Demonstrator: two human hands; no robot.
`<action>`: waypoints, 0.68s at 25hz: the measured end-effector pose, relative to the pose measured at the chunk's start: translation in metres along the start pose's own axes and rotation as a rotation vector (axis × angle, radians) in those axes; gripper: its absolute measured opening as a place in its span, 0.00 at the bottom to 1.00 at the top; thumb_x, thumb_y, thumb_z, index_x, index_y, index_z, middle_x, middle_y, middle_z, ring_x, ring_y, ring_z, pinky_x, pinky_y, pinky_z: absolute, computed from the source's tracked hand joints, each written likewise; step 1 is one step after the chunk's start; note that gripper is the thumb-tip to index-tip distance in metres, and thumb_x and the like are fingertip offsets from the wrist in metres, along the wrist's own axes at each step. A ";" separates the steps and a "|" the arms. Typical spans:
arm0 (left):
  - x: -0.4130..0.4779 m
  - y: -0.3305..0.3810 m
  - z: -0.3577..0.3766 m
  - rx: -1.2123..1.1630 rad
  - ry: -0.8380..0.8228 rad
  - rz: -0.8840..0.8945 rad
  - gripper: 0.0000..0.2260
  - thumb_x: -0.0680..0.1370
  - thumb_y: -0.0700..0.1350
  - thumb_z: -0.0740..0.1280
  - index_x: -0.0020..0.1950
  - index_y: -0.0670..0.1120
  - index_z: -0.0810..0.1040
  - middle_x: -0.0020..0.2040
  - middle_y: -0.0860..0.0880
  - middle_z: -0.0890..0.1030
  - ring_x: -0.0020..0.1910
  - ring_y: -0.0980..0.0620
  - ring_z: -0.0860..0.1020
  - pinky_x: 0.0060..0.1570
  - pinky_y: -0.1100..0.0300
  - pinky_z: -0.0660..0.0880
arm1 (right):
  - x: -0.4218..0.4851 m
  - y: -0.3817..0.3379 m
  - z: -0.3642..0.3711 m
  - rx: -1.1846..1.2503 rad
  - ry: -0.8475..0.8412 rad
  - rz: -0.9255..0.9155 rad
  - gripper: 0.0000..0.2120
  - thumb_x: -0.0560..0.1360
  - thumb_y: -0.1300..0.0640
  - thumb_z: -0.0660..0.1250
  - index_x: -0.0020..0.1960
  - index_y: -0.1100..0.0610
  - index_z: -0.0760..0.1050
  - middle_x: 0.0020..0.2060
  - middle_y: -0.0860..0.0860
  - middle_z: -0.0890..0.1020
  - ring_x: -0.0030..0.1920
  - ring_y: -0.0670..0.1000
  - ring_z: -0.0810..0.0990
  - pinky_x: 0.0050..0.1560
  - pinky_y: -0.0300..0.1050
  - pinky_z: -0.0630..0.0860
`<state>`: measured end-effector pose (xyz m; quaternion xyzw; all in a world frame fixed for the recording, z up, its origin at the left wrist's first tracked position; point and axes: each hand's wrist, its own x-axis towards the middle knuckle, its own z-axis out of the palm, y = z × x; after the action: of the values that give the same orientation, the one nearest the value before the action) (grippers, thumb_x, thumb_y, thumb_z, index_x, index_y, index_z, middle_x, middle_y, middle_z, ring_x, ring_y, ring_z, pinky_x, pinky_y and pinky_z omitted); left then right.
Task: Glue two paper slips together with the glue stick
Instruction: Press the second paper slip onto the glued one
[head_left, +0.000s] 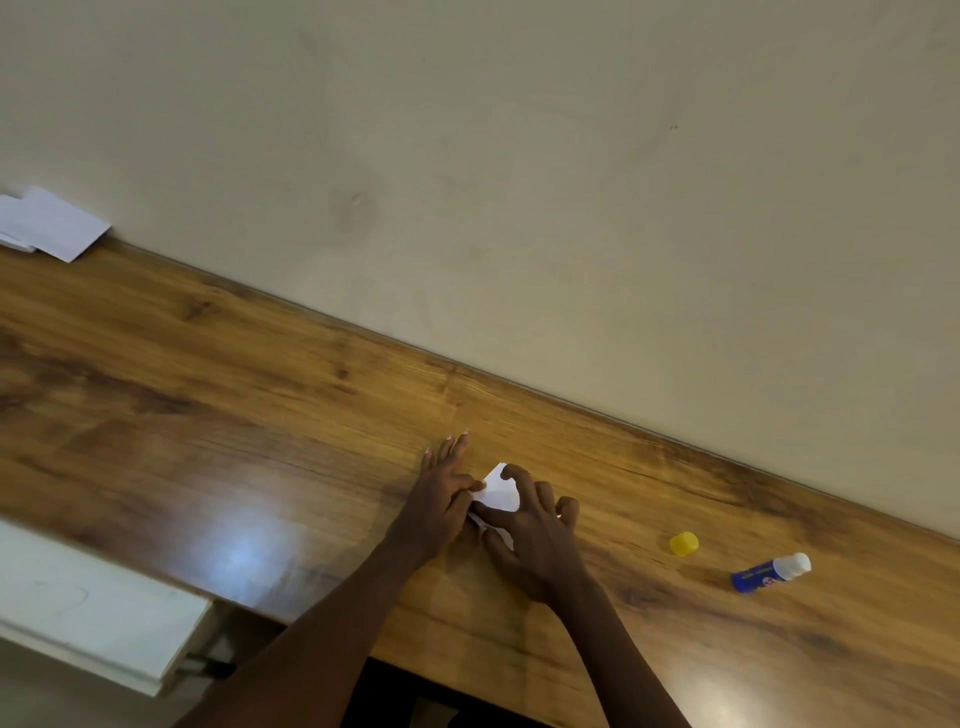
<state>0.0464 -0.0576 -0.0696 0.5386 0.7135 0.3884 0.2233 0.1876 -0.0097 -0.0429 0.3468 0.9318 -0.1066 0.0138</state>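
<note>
White paper slips (500, 490) lie on the wooden table (208, 395) under both hands. My left hand (441, 499) rests flat beside them, its thumb on the paper's left edge. My right hand (535, 535) arches over the slips with fingertips pressing down on them. Whether there are one or two slips there I cannot tell; the hands hide most of the paper. The blue glue stick (771, 571) lies uncapped on its side to the right, white tip exposed. Its yellow cap (683, 543) sits apart, to the left of the stick.
A stack of white paper slips (49, 226) lies at the table's far left against the cream wall (519, 156). A white panel (88, 608) stands at the lower left beside the table's near edge.
</note>
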 end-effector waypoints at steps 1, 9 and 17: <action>0.000 0.000 0.000 -0.005 0.000 0.002 0.12 0.77 0.36 0.56 0.53 0.38 0.79 0.75 0.41 0.54 0.75 0.46 0.50 0.72 0.52 0.42 | 0.003 0.002 0.000 0.000 0.003 0.005 0.17 0.74 0.45 0.53 0.63 0.37 0.65 0.71 0.51 0.57 0.67 0.54 0.58 0.59 0.54 0.55; 0.001 -0.003 0.001 0.013 0.015 0.002 0.11 0.76 0.36 0.58 0.53 0.39 0.79 0.75 0.41 0.53 0.75 0.46 0.50 0.70 0.57 0.40 | 0.026 0.033 -0.009 0.044 0.034 0.148 0.16 0.74 0.49 0.56 0.61 0.39 0.70 0.68 0.50 0.59 0.64 0.53 0.60 0.55 0.51 0.55; 0.001 -0.003 0.003 0.074 0.013 0.003 0.11 0.73 0.41 0.64 0.53 0.42 0.79 0.75 0.45 0.53 0.75 0.48 0.50 0.69 0.58 0.39 | 0.000 0.049 -0.009 0.007 -0.013 0.207 0.19 0.74 0.45 0.55 0.64 0.40 0.67 0.69 0.50 0.58 0.66 0.52 0.58 0.60 0.52 0.55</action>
<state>0.0468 -0.0560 -0.0739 0.5448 0.7281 0.3658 0.1981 0.2202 0.0281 -0.0436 0.4403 0.8906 -0.1099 0.0296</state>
